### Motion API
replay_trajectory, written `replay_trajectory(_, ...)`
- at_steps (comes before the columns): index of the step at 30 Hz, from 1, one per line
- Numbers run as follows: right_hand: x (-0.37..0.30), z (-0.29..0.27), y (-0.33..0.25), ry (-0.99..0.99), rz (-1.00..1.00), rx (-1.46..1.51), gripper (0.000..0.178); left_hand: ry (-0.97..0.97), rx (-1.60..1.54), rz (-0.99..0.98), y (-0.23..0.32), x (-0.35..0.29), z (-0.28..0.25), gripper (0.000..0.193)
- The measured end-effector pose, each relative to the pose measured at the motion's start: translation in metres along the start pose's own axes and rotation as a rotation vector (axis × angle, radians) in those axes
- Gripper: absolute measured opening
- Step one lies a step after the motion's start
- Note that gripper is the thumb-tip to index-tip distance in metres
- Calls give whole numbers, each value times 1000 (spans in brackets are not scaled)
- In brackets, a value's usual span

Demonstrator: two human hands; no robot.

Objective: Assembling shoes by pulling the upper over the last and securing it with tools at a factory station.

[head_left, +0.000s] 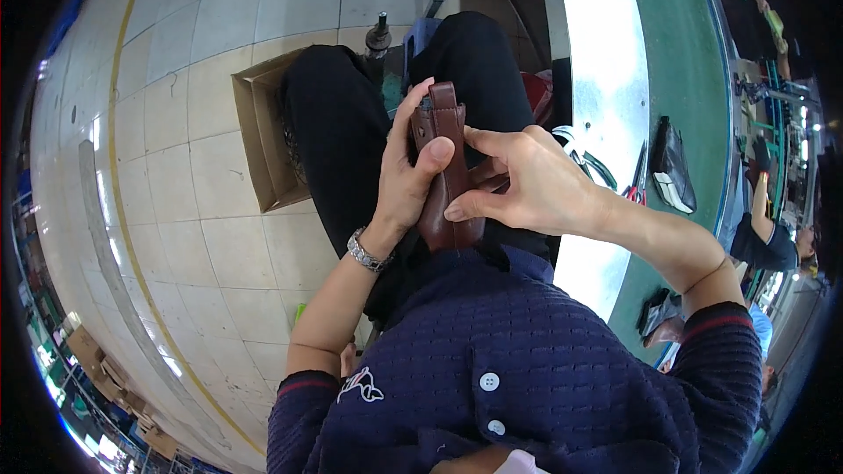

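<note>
A brown leather case (453, 177) with a strap loop at its top stands upright over my lap, between my hands. My left hand (413, 162) wraps its left side, the thumb lying across the front and the fingers behind. Lower down, my right hand (527, 180) pinches the right side of the case, its thumb on the lower front. Several of the right fingertips are hidden behind the leather. Whatever the case may contain is out of sight.
A metal-topped table edge (606, 53) and a green work surface (680, 61) run along my right. Red-handled scissors (638, 184) and a black leather piece (672, 167) lie there. An open cardboard box (263, 136) stands by my left leg. Other people work at the far right.
</note>
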State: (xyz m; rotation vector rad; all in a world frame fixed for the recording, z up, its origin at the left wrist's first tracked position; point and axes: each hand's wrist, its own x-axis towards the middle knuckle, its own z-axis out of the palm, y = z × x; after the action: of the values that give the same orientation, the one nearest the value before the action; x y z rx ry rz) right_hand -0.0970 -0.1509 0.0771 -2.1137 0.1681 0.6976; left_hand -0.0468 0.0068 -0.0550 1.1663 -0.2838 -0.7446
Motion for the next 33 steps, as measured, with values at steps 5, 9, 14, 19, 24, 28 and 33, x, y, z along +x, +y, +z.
replay_trajectory(5,-3,16,-1,209,-108,-172,71,-18,-85,-30,16,8,-1,84)
replay_trajectory(9,-4,27,-1,419,-176,-410,90,2,-47,-22,10,17,1,79)
replay_trajectory(14,-13,40,41,315,-318,-49,114,-73,-177,-107,9,12,-9,83)
replay_trajectory(19,-7,39,54,244,-312,247,103,-77,-172,-127,13,8,-10,84)
replay_trajectory(24,-2,24,60,129,-318,360,92,-76,-129,-77,23,4,-9,82)
replay_trajectory(28,3,17,55,110,-150,662,98,-60,-33,-42,36,2,-2,76)
replay_trajectory(33,17,8,46,-1,-153,491,98,81,-33,-42,28,-9,17,64)
